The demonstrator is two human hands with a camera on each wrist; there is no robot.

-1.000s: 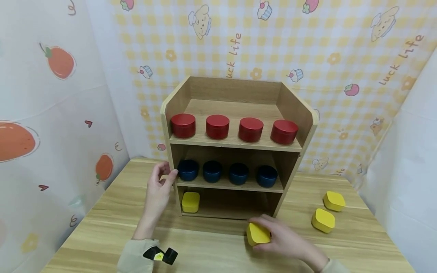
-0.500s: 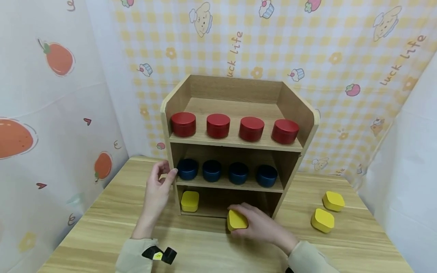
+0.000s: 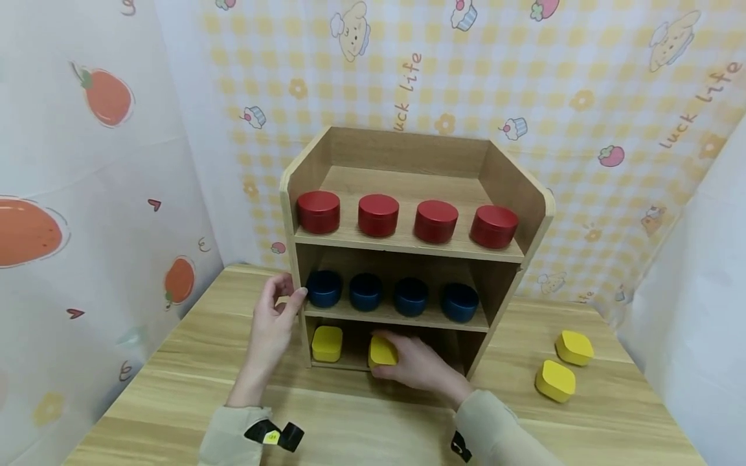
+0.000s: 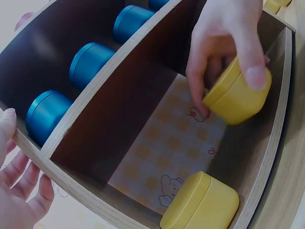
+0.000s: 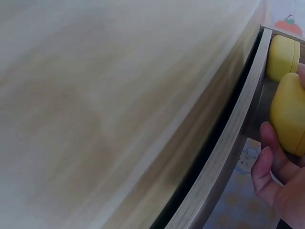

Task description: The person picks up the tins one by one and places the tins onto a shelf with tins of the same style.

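My right hand (image 3: pixel 416 362) pinches a yellow rounded-square tin (image 3: pixel 383 353) between thumb and fingers at the front of the wooden shelf's (image 3: pixel 402 247) bottom compartment. In the left wrist view this lidded tin (image 4: pixel 240 93) is tilted and overlaps the compartment floor. A matching yellow tin (image 3: pixel 327 343) stands at the left end of that compartment. My left hand (image 3: pixel 274 323) holds the shelf's left side panel, thumb at its front edge and fingers curved along the outside. In the right wrist view the held tin (image 5: pixel 288 112) is partly cut off by the frame.
Red round tins (image 3: pixel 378 215) line the top shelf, and blue round tins (image 3: pixel 365 292) stand in a row on the middle one. Two more yellow tins (image 3: pixel 555 380) lie on the wooden table (image 3: pixel 361 427) to the right. A patterned cloth (image 3: pixel 373 77) hangs behind.
My right hand has carried the yellow tin leftward and away from me, from the table in front into the bottom compartment's opening. My left hand stays at the shelf's side.
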